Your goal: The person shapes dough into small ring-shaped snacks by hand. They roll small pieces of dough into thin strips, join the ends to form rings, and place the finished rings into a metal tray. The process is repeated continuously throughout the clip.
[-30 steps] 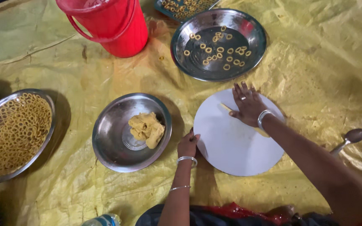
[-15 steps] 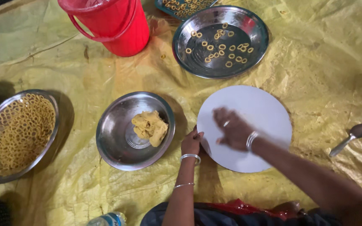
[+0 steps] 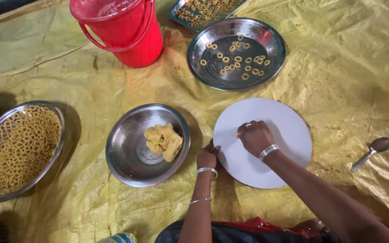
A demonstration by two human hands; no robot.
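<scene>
Your right hand (image 3: 254, 136) sits curled, knuckles up, on the left part of the flat round white board (image 3: 263, 142), and the grip is closed down over a thin yellowish strand of dough (image 3: 236, 134) that just peeks out at the fingertips toward the board's left side; most of it is under your hand so I can't tell its length. Your left hand (image 3: 207, 157) is fisted at the board's left rim, touching the edge, which looks to me like it's there to pin the board so it doesn't slide on the crinkly yellow plastic sheet (image 3: 338, 81) spread over the floor; whether that grip holds anything I can't tell. Just beside that hand is the shallow round steel bowl (image 3: 127, 153) with a lumpy, matte mustard-yellow mass of dough (image 3: 164, 141) in it, parked within easy reach of both hands. Straight beyond the board sits a round steel plate (image 3: 273, 49) with a scatter of little dough rings (image 3: 235, 57), spaced apart, probably so they don't stick. Far left is another steel plate (image 3: 61, 121) packed with rings (image 3: 16, 150). A red plastic bucket (image 3: 120, 29) stands at the top, and a steel spoon (image 3: 371, 150) lies well apart on the right.
</scene>
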